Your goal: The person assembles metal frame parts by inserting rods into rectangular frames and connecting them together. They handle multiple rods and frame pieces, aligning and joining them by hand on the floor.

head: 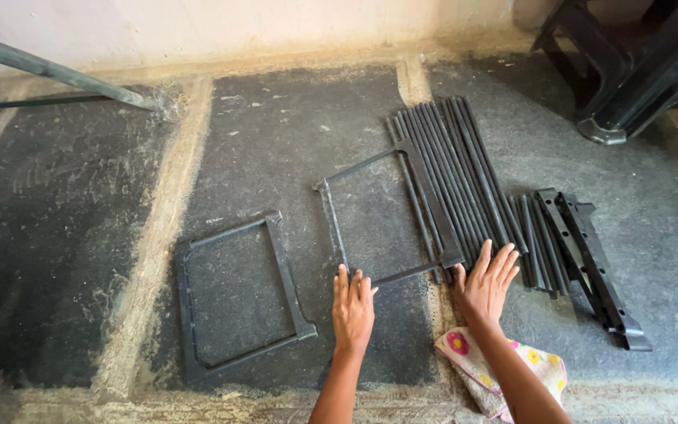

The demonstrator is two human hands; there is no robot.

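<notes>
Head view: a dark stone floor (64, 235) is shown, with a black chair (637, 71) at the top right. A row of black rods (449, 165) is laid beside two square frames (233, 294). The upper frame (390, 216) is touched by both hands, which are spread flat and grip nothing: left hand (352, 308) at its lower bar, right hand (486, 284) at its corner and rod ends. A flowered cloth (476, 361) lies beneath the right wrist.

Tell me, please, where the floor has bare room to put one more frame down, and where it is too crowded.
Bare floor lies left of the flat frame, up to the sloping pipe, and above both frames toward the wall. Crowded: the right, where the second frame overlaps the rods, beside both hands and the brackets.
</notes>
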